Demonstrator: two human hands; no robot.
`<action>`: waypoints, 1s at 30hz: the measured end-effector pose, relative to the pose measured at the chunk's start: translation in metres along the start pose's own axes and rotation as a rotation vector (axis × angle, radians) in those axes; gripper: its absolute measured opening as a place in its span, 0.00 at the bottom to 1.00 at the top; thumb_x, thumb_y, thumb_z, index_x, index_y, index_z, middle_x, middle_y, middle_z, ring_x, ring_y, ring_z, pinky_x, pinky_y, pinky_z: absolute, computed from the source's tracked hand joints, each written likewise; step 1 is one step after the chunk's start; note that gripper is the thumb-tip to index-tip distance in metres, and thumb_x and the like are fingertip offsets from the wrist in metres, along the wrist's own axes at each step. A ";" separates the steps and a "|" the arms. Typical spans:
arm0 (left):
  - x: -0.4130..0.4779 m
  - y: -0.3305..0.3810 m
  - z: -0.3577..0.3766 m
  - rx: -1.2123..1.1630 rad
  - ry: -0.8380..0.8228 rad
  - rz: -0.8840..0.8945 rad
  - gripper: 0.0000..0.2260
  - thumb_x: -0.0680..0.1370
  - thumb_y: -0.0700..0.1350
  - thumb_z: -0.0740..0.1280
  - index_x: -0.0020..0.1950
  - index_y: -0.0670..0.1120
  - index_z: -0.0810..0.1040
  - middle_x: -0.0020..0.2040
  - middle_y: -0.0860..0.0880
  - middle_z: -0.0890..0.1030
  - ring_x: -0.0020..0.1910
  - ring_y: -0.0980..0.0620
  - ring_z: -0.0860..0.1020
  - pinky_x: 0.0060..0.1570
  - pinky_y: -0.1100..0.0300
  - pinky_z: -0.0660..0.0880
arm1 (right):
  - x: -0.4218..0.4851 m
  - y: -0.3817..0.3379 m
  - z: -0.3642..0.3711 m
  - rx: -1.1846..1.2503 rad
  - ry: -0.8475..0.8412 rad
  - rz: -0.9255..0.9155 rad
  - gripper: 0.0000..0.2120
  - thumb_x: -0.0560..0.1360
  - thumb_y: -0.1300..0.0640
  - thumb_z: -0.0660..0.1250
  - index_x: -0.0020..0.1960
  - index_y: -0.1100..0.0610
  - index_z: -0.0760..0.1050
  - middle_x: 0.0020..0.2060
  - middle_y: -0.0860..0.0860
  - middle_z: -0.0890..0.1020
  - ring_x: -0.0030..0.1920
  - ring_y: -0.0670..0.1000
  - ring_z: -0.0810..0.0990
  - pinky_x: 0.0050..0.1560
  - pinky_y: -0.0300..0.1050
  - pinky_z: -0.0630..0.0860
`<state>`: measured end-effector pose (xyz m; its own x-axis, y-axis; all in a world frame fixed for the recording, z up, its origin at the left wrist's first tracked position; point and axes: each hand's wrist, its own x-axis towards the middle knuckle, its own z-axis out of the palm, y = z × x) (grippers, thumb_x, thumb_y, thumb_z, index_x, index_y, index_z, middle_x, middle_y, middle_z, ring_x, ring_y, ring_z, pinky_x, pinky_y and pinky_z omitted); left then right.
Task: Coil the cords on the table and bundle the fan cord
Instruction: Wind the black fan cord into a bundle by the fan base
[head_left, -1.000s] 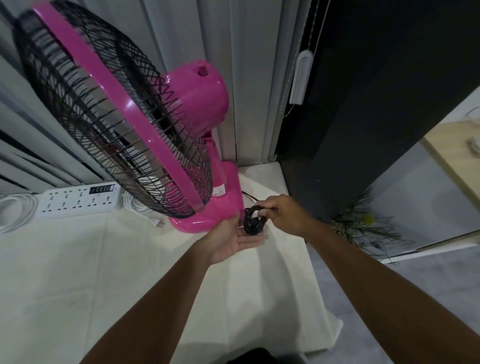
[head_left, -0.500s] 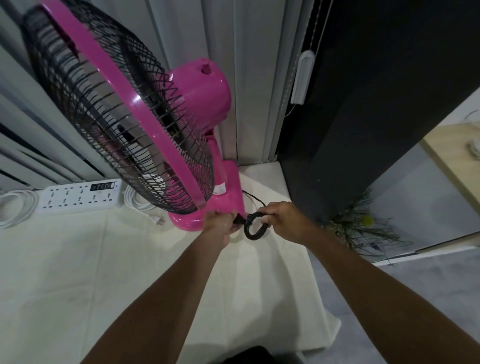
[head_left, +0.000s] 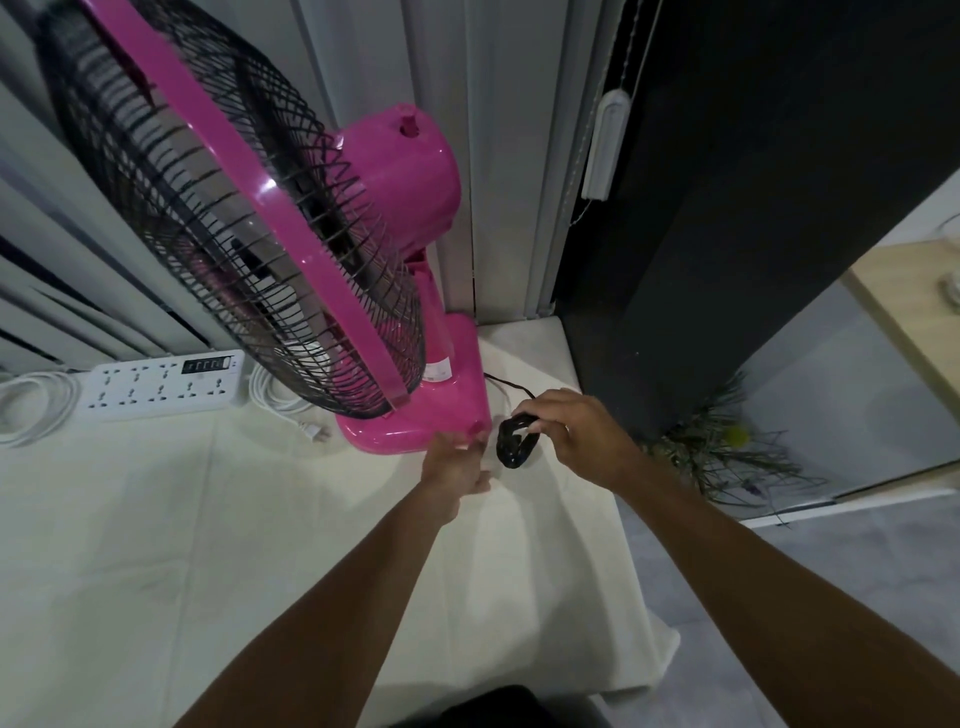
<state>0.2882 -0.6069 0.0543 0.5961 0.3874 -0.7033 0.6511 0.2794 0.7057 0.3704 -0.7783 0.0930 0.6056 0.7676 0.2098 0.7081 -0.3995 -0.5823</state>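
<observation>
One black fan cord (head_left: 514, 441); tight small coil; pinched by right hand (head_left: 582, 436)

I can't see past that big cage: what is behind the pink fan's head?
Behind the pink fan stand pale vertical blind slats. Low down, through the grille, part of a coiled white cord shows beside the power strip. The wall behind the slats is hidden.

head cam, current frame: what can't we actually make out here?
- Left hand: motion-blurred; its fingers overlap the pink fan base, so contact is unclear.
- Black coiled fan cord: its top sits under the right hand, so the plug and any tie are hidden.
- White coiled cable: cut off by the left edge.
- White power strip: its display is too small to read.
</observation>
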 end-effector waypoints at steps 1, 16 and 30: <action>-0.004 -0.003 0.000 0.043 -0.018 -0.028 0.18 0.78 0.59 0.65 0.58 0.47 0.70 0.57 0.45 0.77 0.39 0.44 0.83 0.40 0.51 0.84 | -0.001 0.000 0.000 -0.005 0.006 -0.009 0.09 0.83 0.59 0.62 0.52 0.55 0.81 0.41 0.49 0.81 0.42 0.49 0.76 0.44 0.50 0.76; 0.002 -0.002 0.013 -0.186 -0.372 -0.193 0.16 0.78 0.43 0.71 0.60 0.33 0.78 0.51 0.35 0.84 0.45 0.42 0.85 0.43 0.52 0.83 | -0.043 0.027 0.021 0.207 0.125 0.119 0.17 0.71 0.73 0.73 0.58 0.61 0.82 0.62 0.57 0.78 0.56 0.52 0.83 0.60 0.44 0.79; 0.078 0.045 0.045 1.483 0.160 0.665 0.10 0.77 0.52 0.68 0.55 0.51 0.82 0.54 0.46 0.81 0.58 0.43 0.76 0.53 0.54 0.69 | -0.002 0.086 0.065 0.622 0.165 1.242 0.11 0.73 0.64 0.73 0.54 0.66 0.80 0.35 0.56 0.79 0.31 0.52 0.78 0.31 0.42 0.74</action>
<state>0.3850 -0.6043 0.0273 0.9499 0.1955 -0.2439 0.2254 -0.9690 0.1012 0.4067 -0.7812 -0.0083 0.7761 -0.0037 -0.6306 -0.5651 -0.4479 -0.6929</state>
